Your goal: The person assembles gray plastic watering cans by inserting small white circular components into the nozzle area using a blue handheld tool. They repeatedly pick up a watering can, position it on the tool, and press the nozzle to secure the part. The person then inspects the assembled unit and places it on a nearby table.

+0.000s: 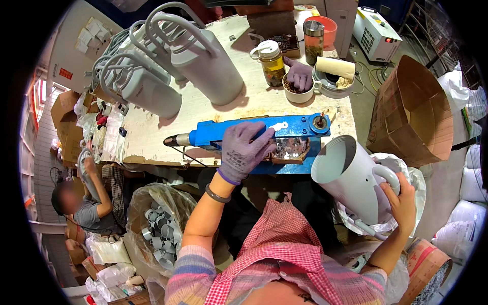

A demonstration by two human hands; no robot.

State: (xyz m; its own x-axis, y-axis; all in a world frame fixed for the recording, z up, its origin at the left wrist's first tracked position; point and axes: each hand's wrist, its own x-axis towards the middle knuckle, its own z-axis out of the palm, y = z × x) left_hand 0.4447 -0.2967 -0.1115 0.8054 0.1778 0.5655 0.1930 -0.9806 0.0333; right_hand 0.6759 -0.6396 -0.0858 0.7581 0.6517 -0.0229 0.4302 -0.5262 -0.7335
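My left hand (pixel 244 148), in a grey knit glove, rests on top of a blue metal press tool (pixel 254 131) lying across the front of the workbench. Just right of the hand sits a small tray of shiny metal parts (pixel 291 148). My bare right hand (pixel 404 201) grips the handle of a grey open-topped jug body (pixel 351 178), held tilted below the bench edge with its mouth toward the tool. Another person's gloved hand (pixel 300 73) reaches into a white cup (pixel 299 91) at the far side.
Several grey handled jugs (pixel 203 56) lie on the worn white bench (pixel 203 112). Glass jars (pixel 272 61) and an orange bowl (pixel 328 28) stand at the back. A cardboard box (pixel 412 112) sits right, a bag of grey rings (pixel 160 229) lower left, beside a crouching person (pixel 84 203).
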